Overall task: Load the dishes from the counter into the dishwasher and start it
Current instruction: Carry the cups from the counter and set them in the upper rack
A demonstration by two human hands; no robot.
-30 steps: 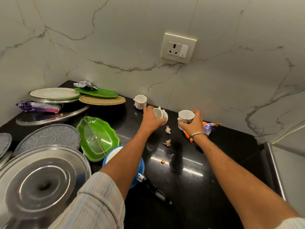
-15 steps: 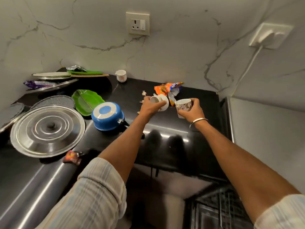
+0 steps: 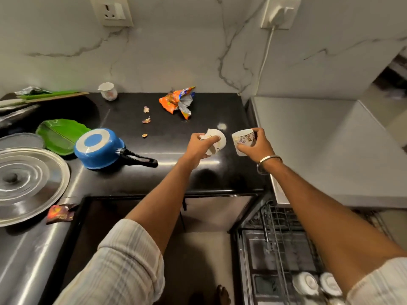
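Both arms are stretched toward mid-frame; a tilted cup is gripped by the left hand, a patterned cup by the right hand.

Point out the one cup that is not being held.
The cup by the wall, standing alone at the back of the counter. The left hand and right hand each hold one of the other two.

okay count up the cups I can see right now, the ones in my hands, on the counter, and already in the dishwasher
In hands: 2, left hand cup, right hand cup
On counter: 1
In dishwasher rack: 2 upside-down cups
Total: 5
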